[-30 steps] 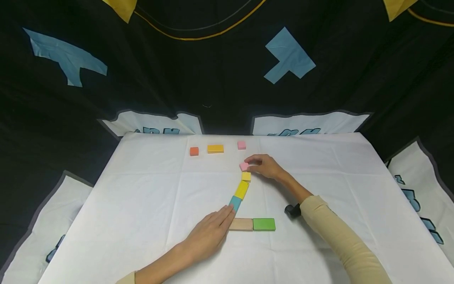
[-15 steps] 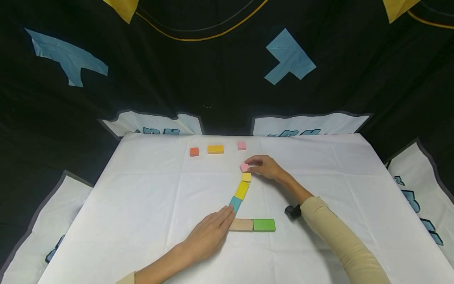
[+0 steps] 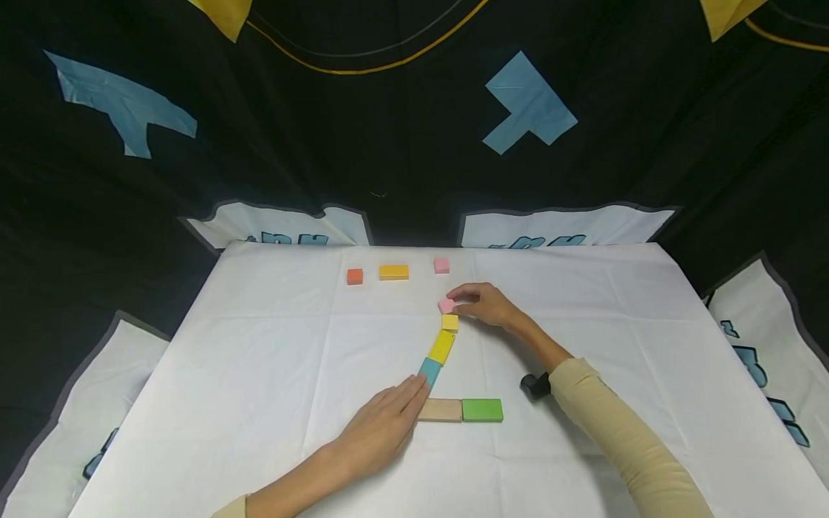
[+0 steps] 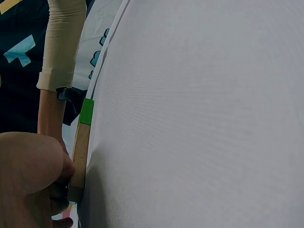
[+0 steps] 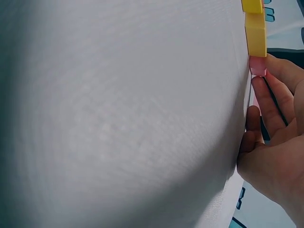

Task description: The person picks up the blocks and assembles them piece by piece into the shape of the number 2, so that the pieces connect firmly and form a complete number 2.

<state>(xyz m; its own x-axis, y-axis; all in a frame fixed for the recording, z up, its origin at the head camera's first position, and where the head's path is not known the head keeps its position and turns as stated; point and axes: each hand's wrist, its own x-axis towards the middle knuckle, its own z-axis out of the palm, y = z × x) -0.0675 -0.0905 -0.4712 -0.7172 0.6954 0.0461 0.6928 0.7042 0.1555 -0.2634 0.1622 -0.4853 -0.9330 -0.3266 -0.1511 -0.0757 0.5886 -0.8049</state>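
Note:
In the head view my left hand (image 3: 378, 430) lies with straight fingers over the near end of a light blue block (image 3: 429, 368) and the left end of a natural wood block (image 3: 443, 410). What lies under those fingers is hidden. A green block (image 3: 482, 410) adjoins the wood one on the right. From the blue block, a yellow block (image 3: 442, 347) and a small yellow block (image 3: 450, 323) curve away. At the far end sits a pink cube (image 3: 445, 306), pinched between thumb and finger of my right hand (image 3: 486, 305); the right wrist view also shows this pink cube (image 5: 258, 65).
Near the back edge of the white-covered table (image 3: 259, 374) lie an orange cube (image 3: 355, 276), an orange-yellow block (image 3: 393, 272) and another pink cube (image 3: 442, 265). A black device (image 3: 535, 386) sits at the right wrist. A dark curtain (image 3: 401, 158) hangs behind.

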